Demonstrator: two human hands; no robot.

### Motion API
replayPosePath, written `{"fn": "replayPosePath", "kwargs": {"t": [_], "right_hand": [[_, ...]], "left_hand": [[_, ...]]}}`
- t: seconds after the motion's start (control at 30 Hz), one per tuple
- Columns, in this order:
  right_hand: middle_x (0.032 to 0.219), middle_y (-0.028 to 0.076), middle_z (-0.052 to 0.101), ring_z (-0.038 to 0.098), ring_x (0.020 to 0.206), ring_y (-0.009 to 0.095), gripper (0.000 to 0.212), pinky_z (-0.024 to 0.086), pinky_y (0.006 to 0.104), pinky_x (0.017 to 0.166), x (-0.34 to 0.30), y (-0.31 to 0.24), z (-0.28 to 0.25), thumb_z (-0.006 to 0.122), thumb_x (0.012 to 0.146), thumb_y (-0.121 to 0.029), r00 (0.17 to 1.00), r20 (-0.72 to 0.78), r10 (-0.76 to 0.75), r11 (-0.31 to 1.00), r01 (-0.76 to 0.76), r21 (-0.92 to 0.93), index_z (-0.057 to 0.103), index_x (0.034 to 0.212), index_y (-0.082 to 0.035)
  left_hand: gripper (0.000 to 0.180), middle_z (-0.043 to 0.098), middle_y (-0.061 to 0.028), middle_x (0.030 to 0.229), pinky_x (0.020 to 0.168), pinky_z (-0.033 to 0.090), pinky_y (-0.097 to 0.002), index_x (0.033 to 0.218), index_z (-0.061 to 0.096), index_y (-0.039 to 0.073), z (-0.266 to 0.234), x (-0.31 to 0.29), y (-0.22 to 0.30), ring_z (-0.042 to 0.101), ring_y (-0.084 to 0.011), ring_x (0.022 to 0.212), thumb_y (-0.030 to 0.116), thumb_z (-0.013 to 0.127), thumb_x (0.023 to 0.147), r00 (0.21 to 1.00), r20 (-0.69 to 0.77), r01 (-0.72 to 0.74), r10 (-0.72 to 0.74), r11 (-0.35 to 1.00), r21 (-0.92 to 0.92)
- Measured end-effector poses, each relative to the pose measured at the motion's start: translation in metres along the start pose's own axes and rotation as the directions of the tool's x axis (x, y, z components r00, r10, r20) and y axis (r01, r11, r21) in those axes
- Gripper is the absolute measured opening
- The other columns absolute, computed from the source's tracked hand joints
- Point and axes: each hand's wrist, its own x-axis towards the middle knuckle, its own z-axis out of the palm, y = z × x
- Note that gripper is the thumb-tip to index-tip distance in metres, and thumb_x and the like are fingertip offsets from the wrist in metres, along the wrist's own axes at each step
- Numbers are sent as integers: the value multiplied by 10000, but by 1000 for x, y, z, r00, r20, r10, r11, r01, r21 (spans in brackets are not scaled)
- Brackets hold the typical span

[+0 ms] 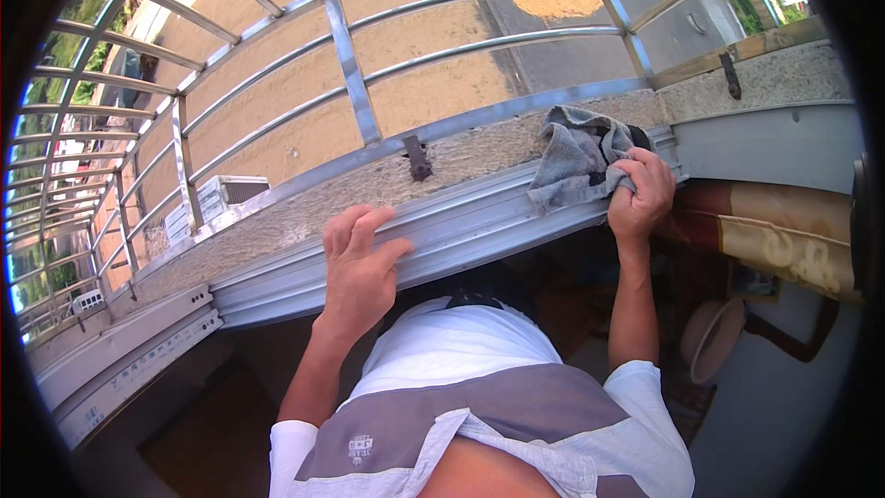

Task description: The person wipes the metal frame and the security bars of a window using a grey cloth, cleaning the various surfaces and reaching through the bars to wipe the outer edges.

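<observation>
A grey cloth (576, 152) with dark patches lies bunched over the right part of the metal window track (470, 221). My right hand (643, 192) grips its right edge, fingers curled into the fabric. Toward the middle of the track, my left hand (359, 263) is over the rails with thumb and fingers apart, holding nothing. Whether its fingertips touch the metal I cannot tell. Several parallel grooves run along the silvery track.
Beyond the track is a rough concrete sill (369, 180) with a rusty bracket (418, 159). Metal bars (350, 74) of a window cage stand outside it. At the left is a white window frame (138, 360); at the right, a gold and brown curtain (774, 231).
</observation>
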Motion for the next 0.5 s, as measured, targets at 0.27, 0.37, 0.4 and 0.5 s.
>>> {"fn": "replayPosePath", "kwargs": {"t": [0.27, 0.37, 0.4, 0.5], "right_hand": [[992, 39, 719, 667, 928, 280, 177, 467, 398, 807, 0, 1, 1, 612, 768, -22, 1000, 6, -5, 1000, 5, -2, 733, 840, -130], [994, 41, 719, 667, 928, 281, 183, 468, 399, 806, 0, 1, 1, 609, 765, -19, 1000, 3, -2, 1000, 2, -9, 732, 841, -131], [994, 41, 719, 667, 929, 282, 187, 469, 399, 804, 0, 2, 0, 607, 763, -18, 1000, 0, -4, 1000, 4, -14, 732, 842, -132], [994, 40, 718, 665, 926, 284, 190, 471, 400, 803, 1, 1, 0, 605, 761, -17, 1000, -3, -7, 1000, 7, -21, 732, 843, -133]], "left_hand": [[295, 579, -86, 1349, 1111, 338, -463, 957, 767, 89, 9, 4, 9, 471, -337, 1326, -75, 664, 734, 1000, 3, 18, -18, 1000, -20], [271, 579, -94, 1351, 1112, 341, -465, 943, 763, 82, -1, -8, -2, 473, -342, 1330, -70, 665, 741, 998, -36, 47, -45, 997, 54], [257, 578, -98, 1354, 1114, 341, -467, 936, 761, 78, -2, -12, -4, 474, -345, 1332, -66, 667, 745, 996, -68, 61, -55, 994, 89], [207, 578, -107, 1359, 1126, 334, -477, 935, 763, 74, 1, -23, -6, 469, -351, 1339, -38, 686, 779, 994, -90, 72, -66, 995, 75]]}}
